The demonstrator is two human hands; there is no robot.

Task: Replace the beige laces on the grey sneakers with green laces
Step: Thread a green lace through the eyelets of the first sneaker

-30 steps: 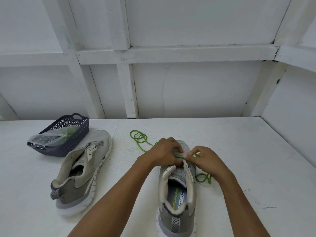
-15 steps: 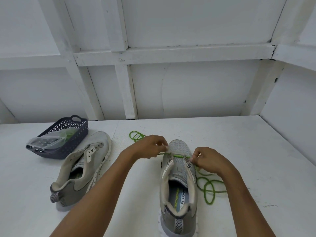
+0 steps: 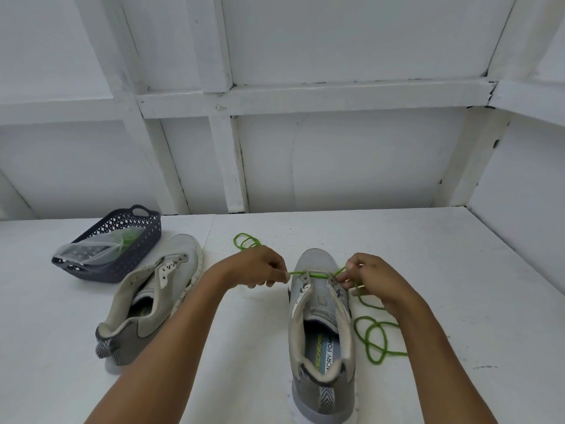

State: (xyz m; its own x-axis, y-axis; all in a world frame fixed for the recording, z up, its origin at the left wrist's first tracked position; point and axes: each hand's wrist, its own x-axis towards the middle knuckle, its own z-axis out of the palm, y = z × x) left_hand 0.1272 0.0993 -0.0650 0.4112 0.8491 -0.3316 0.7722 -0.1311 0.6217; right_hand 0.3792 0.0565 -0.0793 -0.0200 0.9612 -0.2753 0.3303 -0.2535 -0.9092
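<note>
okay, my left hand (image 3: 260,267) pinches the green lace (image 3: 318,274) on one side and my right hand (image 3: 373,278) pinches it on the other, fingers curled round the cord. the lace is drawn crosswise through the eyelets nearest the toe of the grey sneaker (image 3: 316,260), right in front of me on the white table (image 3: 428,249). nothing pins the shoe down, so i reckon a hard tug could skid or twist it, and an uneven pull would leave one end short. the loose loops by my right wrist could snag too. the sneaker's long axis runs straight away from me, toe to the far wall, heel toward me. the other sneaker (image 3: 159,289) lies well off to the left, unlaced.
</note>
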